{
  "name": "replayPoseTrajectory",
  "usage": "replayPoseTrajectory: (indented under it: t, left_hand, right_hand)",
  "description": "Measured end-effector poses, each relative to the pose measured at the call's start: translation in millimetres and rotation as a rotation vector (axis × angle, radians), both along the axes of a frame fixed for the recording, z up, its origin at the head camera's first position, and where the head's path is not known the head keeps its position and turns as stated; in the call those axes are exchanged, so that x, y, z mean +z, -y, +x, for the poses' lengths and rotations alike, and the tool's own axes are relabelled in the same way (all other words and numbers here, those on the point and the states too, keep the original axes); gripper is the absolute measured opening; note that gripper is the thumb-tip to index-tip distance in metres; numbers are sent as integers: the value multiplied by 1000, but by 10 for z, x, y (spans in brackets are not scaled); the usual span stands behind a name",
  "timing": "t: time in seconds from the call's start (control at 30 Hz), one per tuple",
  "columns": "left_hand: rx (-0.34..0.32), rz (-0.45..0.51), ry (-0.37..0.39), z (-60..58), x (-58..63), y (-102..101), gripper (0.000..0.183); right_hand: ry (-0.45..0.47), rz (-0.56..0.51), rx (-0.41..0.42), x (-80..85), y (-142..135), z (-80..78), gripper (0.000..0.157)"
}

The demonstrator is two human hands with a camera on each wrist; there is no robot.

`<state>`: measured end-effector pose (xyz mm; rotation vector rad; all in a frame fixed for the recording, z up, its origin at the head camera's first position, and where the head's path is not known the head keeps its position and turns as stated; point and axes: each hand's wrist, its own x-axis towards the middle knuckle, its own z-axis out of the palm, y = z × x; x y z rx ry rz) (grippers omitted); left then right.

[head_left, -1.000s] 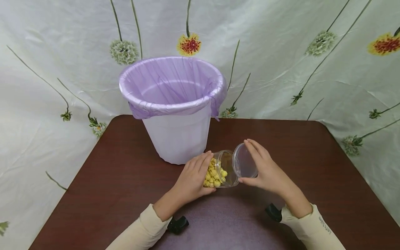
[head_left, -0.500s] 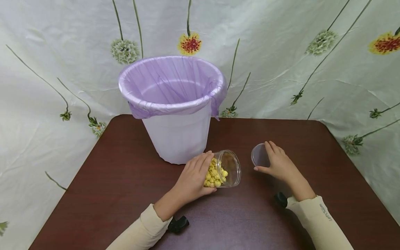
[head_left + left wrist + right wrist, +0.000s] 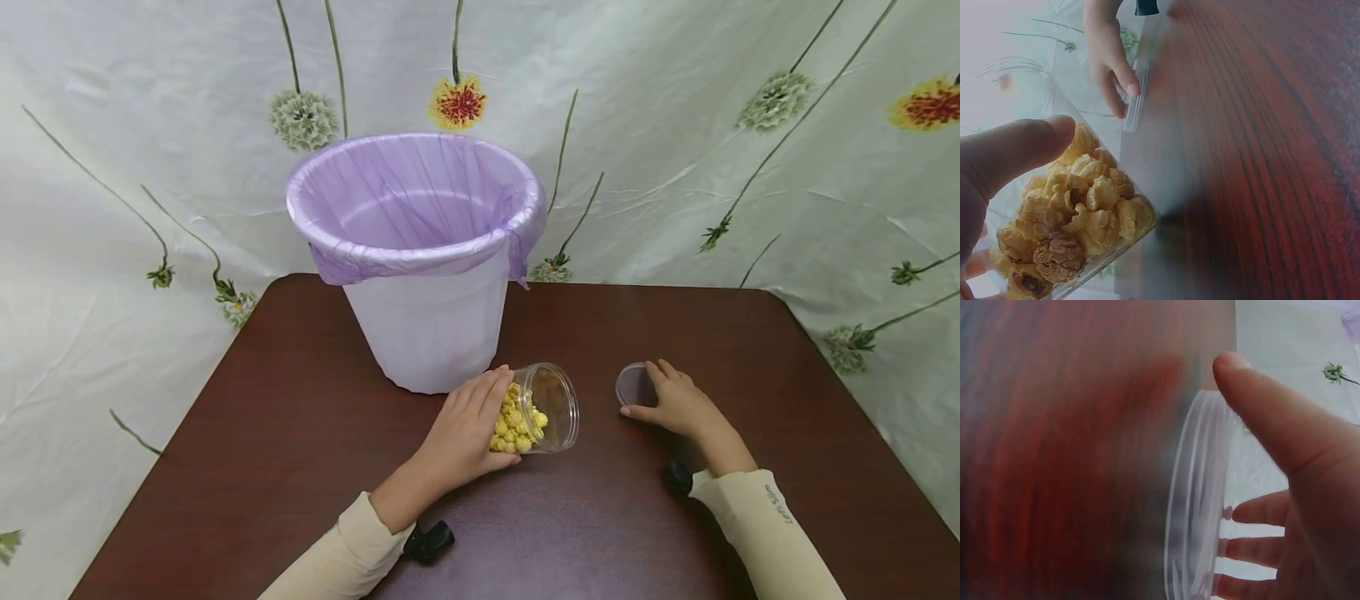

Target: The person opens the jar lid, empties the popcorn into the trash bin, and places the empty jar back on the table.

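My left hand (image 3: 465,417) grips a clear plastic jar (image 3: 561,407), tilted with its mouth to the right. Yellow popcorn (image 3: 517,425) fills the jar's lower part; in the left wrist view the thumb lies across the wall. At the right, my right hand (image 3: 678,406) holds a clear round lid (image 3: 634,385) by its rim, low over the table or touching it; I cannot tell which. The right wrist view shows the thumb at one side of the lid (image 3: 1194,506) and fingers at the other.
Behind the left hand stands a white bin (image 3: 427,333) with a purple liner (image 3: 420,258) folded over its rim. The dark reddish-brown table (image 3: 300,467) has rounded far corners. A flowered cloth (image 3: 660,125) hangs behind it.
My right hand has carried the lid away from the jar's mouth, to the right and then down toward the table. The left hand and jar have stayed in place.
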<state>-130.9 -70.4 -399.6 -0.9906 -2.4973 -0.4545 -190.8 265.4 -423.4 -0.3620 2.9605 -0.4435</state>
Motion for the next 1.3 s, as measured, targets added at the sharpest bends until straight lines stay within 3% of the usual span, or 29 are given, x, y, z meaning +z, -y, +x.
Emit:
replayPoseTrajectory:
  t: [0.23,0.43,0.7,0.93,1.3]
  left_hand:
    - [-9,14,-14,-10,-22,6,110]
    - [-17,22,-25,-27,-6,15,109]
    - [-17,13,-30,-24,9,25,111]
    - [-21,16,-31,-17,18,29,110]
    - [-22,15,-57,-6,18,45,110]
  right_hand:
    - [18,-88,18,22,-32,-22,87]
    - [-3,-165,3,239,37,-89,74]
    - [-189,-420,-61,716,285,-186,59]
    - [-340,-658,-32,1168,535,-260,46]
    - [-214,-1047,30,1986,983,-378,38]
